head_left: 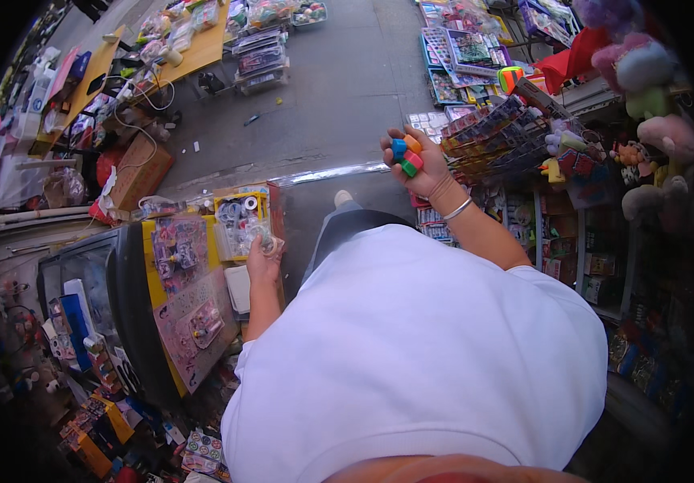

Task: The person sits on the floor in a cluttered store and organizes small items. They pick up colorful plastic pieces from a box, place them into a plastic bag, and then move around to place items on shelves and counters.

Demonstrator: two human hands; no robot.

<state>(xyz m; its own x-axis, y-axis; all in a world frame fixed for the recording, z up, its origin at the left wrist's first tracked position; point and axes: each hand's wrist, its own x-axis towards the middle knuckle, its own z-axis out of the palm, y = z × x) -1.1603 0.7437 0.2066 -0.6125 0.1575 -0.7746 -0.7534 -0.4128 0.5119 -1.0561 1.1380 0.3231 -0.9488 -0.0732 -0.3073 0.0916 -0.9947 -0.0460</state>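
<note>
My right hand (422,166), palm up with the fingers curled, holds several small coloured blocks (407,156) in blue, orange, pink-red and green. A silver bangle is on that wrist. On the other side, my left hand (264,259) grips a small clear plastic item (270,244), possibly a roll of tape or a packet; its exact kind cannot be told. That hand is at the right edge of a yellow basket (220,226) filled with small items and a white roll. A white lidded box (238,290) lies just below the basket.
Packaged toys fill a display (462,54) at the upper right, with plush toys (670,139) hanging farther right. Shelves (579,253) stand beside my right arm. A wooden table (199,60) with goods and a cardboard box (142,172) are at the upper left. A metal strip (329,173) crosses the floor ahead.
</note>
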